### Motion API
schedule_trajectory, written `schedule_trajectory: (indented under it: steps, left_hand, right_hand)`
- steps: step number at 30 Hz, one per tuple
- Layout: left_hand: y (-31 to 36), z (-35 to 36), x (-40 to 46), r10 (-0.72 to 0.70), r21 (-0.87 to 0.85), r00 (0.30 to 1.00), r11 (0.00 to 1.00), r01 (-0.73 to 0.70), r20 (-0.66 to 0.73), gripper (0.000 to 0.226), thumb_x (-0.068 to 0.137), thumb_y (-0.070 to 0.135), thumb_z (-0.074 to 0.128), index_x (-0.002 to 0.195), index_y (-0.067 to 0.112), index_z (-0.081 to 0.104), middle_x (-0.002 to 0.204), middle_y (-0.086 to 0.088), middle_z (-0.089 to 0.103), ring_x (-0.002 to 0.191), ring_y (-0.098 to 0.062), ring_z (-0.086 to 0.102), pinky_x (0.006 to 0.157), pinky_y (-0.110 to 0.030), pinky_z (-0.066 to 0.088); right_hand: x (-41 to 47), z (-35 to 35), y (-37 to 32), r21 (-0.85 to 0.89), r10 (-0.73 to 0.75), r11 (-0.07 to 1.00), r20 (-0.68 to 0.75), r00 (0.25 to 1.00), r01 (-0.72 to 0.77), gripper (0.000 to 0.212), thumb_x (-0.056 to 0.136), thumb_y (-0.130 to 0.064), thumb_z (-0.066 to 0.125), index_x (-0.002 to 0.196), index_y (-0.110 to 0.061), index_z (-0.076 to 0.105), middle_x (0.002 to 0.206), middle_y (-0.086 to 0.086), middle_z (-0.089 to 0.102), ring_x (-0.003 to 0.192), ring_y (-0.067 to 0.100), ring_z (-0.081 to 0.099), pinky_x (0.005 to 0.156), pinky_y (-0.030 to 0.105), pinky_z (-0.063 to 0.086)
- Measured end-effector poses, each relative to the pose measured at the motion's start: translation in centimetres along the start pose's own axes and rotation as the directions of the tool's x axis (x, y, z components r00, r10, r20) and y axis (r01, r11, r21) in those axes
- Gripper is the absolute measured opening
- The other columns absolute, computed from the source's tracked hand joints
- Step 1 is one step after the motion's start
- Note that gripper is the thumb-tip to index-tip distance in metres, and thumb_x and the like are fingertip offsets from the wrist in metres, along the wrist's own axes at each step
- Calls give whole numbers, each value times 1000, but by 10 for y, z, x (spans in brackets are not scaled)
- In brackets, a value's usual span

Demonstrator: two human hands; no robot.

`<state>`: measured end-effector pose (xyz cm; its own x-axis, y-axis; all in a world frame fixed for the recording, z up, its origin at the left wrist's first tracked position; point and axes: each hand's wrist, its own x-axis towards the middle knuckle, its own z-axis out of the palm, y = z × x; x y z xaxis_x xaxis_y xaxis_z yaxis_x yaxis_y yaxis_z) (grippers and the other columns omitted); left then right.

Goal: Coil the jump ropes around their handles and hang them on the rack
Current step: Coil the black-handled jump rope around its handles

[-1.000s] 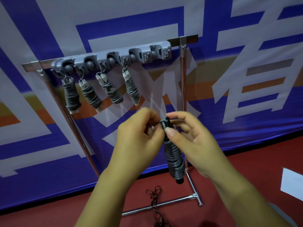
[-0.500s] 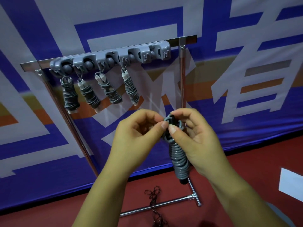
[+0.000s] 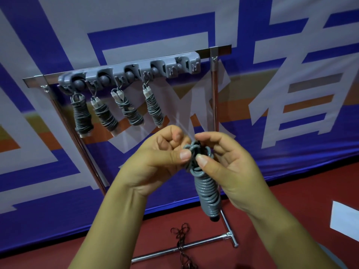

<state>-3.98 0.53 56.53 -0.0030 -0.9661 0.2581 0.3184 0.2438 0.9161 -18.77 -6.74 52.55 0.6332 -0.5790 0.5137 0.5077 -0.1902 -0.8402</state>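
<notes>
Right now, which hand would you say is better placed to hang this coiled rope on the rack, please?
Probably the right hand: its grip holds the coiled rope below the rack's free right-end hooks, while the left hand only pinches the top loop.

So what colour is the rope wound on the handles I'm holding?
Grey, coiled rope over dark handles, seen in the head view.

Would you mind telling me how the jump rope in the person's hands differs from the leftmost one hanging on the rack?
The held jump rope has dark handle ends; the leftmost hung rope has pale ones. The held one is pinched at its top by the left hand and right hand, off the rack; the hung one dangles from a hook. Both are grey cord coiled round their handles.
</notes>
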Motion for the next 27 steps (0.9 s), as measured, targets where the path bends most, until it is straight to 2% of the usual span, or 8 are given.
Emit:
schedule_trajectory:
  steps: [4,8,10,13,16,19,24,27]
  left_hand:
    - [9,-2,4,-31,1,998,1000,31,57,34,61,8,83,68,19,51,70,2,55,66,-13,54,65,-24,48]
    - [11,5,6,131,30,981,991,-128,-145,35,71,-5,65,65,18,40,66,-3,53,61,-15,49,58,-23,43]
    - [10,9,8,264,228,921,952,-203,-286,32,74,-4,57,65,18,35,66,-2,55,63,-16,49,60,-25,42]
    - [10,11,14,518,608,784,758,-236,-342,34,79,-2,60,67,18,35,70,1,53,67,-19,47,65,-27,46]
    - [14,11,18,618,734,702,649,-201,-354,35,76,9,61,61,34,42,66,10,52,70,-21,50,74,-43,51]
    - [19,11,19,645,764,664,622,-170,-378,40,79,4,65,62,30,41,67,6,53,71,-22,53,76,-47,51]
    - [40,11,30,486,662,778,739,-123,-398,37,85,-7,61,69,15,35,71,-6,53,71,-18,53,71,-29,49]
    - [52,5,41,336,601,865,798,-52,-373,37,84,-10,61,72,14,36,67,-6,54,66,-21,49,65,-35,43]
  right_hand:
    - [7,-2,-5,2,-9,1000,43,999,9,36,74,-23,67,110,-24,63,110,3,68,104,16,65,86,30,53]
    - [15,-1,-6,6,-21,1000,26,999,21,33,74,-20,67,105,-33,67,102,-5,67,98,13,65,84,36,56]
    - [19,0,-5,-8,-26,1000,25,999,26,29,72,-26,65,98,-39,67,100,-3,66,97,17,64,88,48,54]
    - [23,2,-3,29,-29,999,6,1000,29,25,71,-22,66,89,-38,66,91,-5,65,90,20,64,83,44,54]
    - [26,2,-4,37,-48,998,-18,999,49,23,69,-22,66,89,-34,65,94,4,64,96,39,64,83,45,53]
    - [29,2,-8,53,-42,998,-24,999,43,24,66,-26,67,88,-34,65,92,3,62,98,42,63,85,46,53]
    - [58,-4,-7,-67,75,995,46,996,-71,25,76,-8,65,93,-26,61,103,6,62,95,24,63,87,38,52]
    - [79,-4,-6,-95,174,981,66,983,-168,18,80,-5,63,85,-20,56,84,2,60,83,17,60,80,36,50]
